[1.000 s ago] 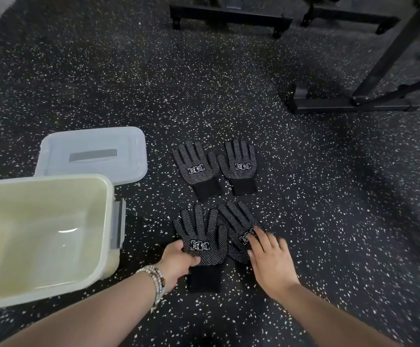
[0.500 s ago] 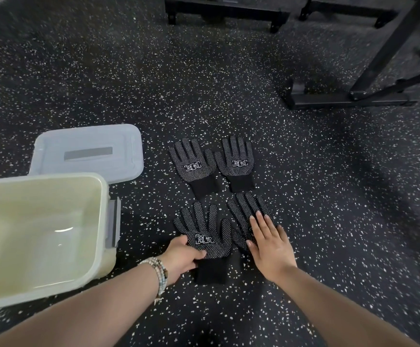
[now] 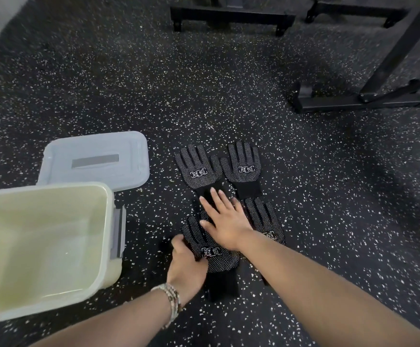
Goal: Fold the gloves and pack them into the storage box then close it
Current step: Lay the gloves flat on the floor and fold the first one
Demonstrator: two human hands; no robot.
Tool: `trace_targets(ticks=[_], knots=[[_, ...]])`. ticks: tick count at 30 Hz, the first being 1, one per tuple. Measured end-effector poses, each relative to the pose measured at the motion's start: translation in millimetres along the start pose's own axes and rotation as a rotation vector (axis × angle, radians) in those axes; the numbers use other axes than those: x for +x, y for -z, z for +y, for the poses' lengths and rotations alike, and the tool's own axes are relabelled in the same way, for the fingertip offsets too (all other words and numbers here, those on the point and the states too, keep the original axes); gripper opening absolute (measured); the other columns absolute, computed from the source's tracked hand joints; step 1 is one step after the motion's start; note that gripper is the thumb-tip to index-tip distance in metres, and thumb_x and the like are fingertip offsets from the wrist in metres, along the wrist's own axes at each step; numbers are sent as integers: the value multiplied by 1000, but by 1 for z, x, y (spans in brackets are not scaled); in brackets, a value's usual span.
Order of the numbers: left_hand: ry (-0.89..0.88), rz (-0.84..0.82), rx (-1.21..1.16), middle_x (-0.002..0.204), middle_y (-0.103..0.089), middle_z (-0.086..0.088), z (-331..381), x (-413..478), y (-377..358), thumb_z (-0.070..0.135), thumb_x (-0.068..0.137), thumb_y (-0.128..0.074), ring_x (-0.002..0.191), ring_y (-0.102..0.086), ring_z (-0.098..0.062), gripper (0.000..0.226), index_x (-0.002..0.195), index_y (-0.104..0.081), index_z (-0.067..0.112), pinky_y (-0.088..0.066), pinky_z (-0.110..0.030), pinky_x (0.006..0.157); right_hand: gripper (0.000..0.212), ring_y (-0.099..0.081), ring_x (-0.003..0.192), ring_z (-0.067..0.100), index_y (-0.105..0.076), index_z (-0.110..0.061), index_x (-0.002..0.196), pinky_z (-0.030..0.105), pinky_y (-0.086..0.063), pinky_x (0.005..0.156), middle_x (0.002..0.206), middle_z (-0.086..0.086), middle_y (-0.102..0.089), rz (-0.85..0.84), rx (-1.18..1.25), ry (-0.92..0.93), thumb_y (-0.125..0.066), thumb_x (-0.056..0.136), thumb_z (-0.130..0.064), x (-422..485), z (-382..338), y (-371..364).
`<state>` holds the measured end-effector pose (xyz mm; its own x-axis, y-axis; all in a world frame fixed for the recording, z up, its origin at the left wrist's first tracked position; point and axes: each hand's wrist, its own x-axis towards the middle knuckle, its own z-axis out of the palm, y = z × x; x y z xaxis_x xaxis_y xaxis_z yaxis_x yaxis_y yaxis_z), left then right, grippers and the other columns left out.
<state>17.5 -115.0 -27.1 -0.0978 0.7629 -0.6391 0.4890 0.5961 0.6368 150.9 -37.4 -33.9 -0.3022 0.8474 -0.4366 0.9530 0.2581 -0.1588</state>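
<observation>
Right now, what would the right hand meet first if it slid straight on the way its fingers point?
Probably the cuff of the far left glove: the right hand points its fingers at it, perhaps touching.

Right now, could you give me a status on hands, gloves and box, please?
Left hand grips near-left glove; right hand flat on it. Box open, lid on floor behind it. None packed.

Four black, white-dotted gloves are lying flat, fingers pointing toward 12 o'clock: far-left glove point(image 3: 199, 169) touching far-right glove point(image 3: 245, 166), with near-left glove point(image 3: 216, 256) and near-right glove point(image 3: 266, 221) at their 6 o'clock. The pale box point(image 3: 108, 196) is standing open at 9 o'clock, and its grey lid point(image 3: 96, 159) is lying flat at the box's 12 o'clock.
</observation>
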Motion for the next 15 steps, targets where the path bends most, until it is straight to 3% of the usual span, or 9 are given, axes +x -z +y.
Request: trace_targets(ticks=[4, 10, 13, 15], knots=[[-151, -28, 216, 144, -30, -8, -2, -7, -6, 10, 86, -61, 119, -51, -21, 83, 147, -9, 27, -48, -32, 98, 65, 20, 145, 21, 6, -22, 152, 48, 8, 118, 158, 4, 22, -170, -9, -11, -12, 98, -54, 15, -10, 5], [-190, -18, 275, 137, -36, -2, -3, -1, -9, 6, 85, -57, 120, -50, -17, 62, 138, -37, 28, -43, -32, 104, 68, 16, 146, 16, 2, -10, 151, 41, 6, 120, 159, 3, 18, -160, 64, 12, -15, 99, -49, 16, -23, 7], [-258, 15, 351, 142, -36, 1, -2, 5, -8, 3, 87, -55, 132, -38, -11, 59, 140, -37, 23, -26, -18, 110, 69, 14, 146, 15, 2, -9, 151, 39, 5, 120, 159, 2, 16, -170, 85, 36, -17, 99, -50, 22, -28, 9], [-282, 15, 388, 146, -31, 2, -2, 8, -5, 4, 87, -56, 135, -36, -11, 62, 143, -33, 22, -24, -15, 109, 68, 14, 147, 15, 1, -10, 152, 40, 5, 120, 160, 2, 15, -126, 99, 55, -19, 99, -48, 20, -26, 8]])
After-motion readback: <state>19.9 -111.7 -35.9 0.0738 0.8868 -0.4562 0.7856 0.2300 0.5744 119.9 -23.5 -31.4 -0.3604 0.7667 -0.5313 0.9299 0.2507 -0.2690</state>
